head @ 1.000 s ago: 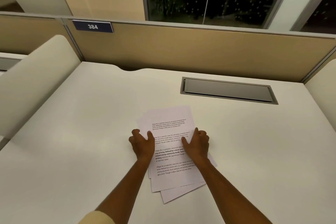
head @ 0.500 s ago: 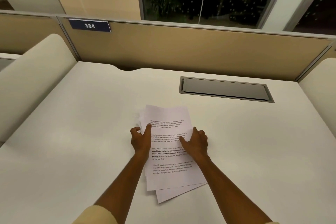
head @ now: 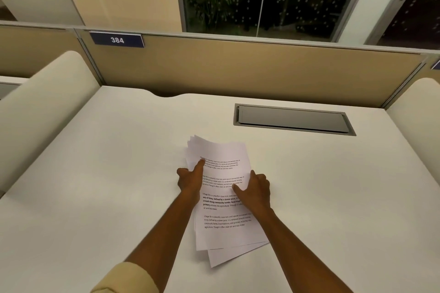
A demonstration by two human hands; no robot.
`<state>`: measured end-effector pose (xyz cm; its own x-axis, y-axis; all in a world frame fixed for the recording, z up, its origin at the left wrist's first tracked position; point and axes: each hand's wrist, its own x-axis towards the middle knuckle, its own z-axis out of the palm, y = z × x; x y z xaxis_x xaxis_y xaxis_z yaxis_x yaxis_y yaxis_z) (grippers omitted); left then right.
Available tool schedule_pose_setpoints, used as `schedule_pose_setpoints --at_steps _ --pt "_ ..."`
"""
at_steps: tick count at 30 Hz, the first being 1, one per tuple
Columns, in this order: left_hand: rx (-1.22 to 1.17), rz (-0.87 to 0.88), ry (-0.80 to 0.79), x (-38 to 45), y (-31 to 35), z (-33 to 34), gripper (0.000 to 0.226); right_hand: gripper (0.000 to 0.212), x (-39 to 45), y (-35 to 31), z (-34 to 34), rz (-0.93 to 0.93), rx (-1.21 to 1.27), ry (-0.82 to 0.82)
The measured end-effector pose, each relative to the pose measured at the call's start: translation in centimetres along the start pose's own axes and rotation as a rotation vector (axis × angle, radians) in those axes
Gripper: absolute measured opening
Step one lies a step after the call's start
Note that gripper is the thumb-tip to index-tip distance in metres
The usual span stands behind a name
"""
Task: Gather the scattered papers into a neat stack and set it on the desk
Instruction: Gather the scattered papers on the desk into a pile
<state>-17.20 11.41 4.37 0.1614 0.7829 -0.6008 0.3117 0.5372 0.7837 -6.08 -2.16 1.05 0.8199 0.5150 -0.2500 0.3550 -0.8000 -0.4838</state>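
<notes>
I've got both hands on the paper stack (head: 223, 197), which lies flat on the white counter (head: 95, 173), roughly mid-surface. Left hand (head: 190, 179) sits at the stack's left edge, index finger stretched fwd w/ its tip on the top sheet's first text block, other fingers curled by the edge. Right hand (head: 254, 191) is at the stack's right edge, thumb laid across the printed top sheet, fingers wrapped down the side; can't tell if they reach under the sheets. Neither hand is lifting, the sheets rest on the counter.

Stack is not squared: far-left corners fan out just beyond my left fingertip, and one sheet's corner sticks out skewed at the near end, between my forearms.

Beyond my right hand, well apart, a grey cable hatch (head: 292, 120) sits flush in the counter. Further past my left hand, a blue "384" plate (head: 117, 40) hangs on the tan partition (head: 238, 66).
</notes>
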Motion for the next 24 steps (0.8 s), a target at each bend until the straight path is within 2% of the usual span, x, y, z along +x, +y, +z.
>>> schedule_pose_setpoints --at_steps 7,14,18,24 --pt "0.046 0.006 -0.009 -0.59 -0.35 0.60 0.062 0.078 0.10 0.27 -0.26 -0.003 0.011 -0.015" --pt "-0.096 -0.098 -0.092 -0.81 0.27 0.85 0.064 0.073 0.11 0.47 -0.31 -0.007 0.023 -0.016" --pt "-0.116 -0.138 -0.024 -0.68 0.42 0.79 0.075 0.071 0.16 0.50 -0.42 -0.003 0.050 -0.022" --pt "-0.134 -0.152 -0.033 -0.39 0.06 0.25 0.073 0.073 0.26 0.74 -0.50 -0.003 0.065 -0.038"
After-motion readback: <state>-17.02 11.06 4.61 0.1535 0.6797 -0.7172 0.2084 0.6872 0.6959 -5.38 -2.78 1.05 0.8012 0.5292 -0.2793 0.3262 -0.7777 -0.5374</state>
